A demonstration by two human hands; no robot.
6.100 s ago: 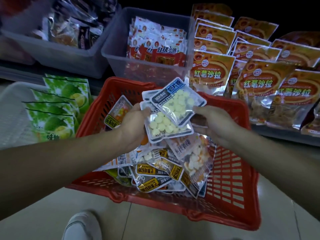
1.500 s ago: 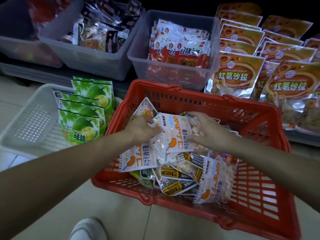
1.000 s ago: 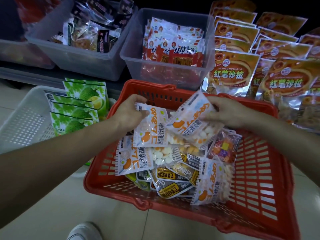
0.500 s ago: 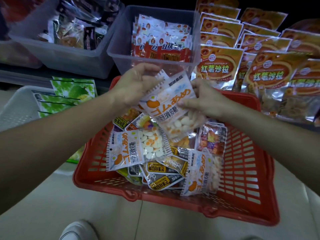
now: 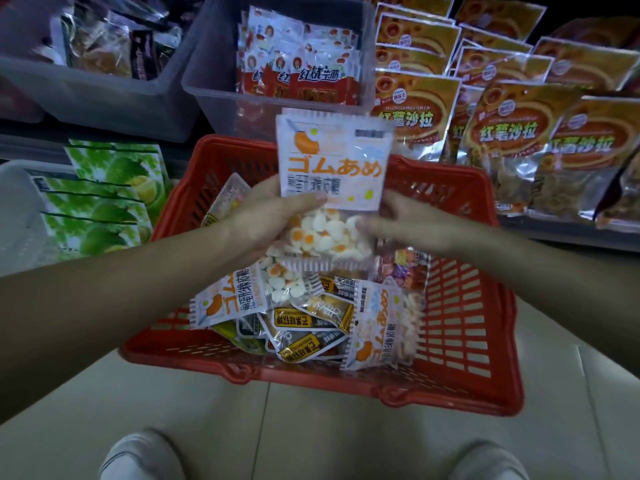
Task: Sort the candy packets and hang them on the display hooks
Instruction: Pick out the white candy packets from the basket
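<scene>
Head view, left grip (image 5: 272, 220) clamped on upright candy packet (image 5: 330, 161) over red basket (image 5: 464, 327), right grip (image 5: 405, 223) touching it, hold unclear.

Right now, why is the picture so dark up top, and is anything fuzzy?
Head view: dim light, with the top corners fading to black; the right hand is smeared by motion at its fingertips; the egg candy packet is sharp enough to read; there is shiny glare on the orange bags.

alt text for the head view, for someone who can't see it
A person holds a white candy packet of egg-shaped gummies upright over a red basket of mixed packets. Clear bins and orange snack bags stand behind; green packets lie in a white basket at left.
</scene>
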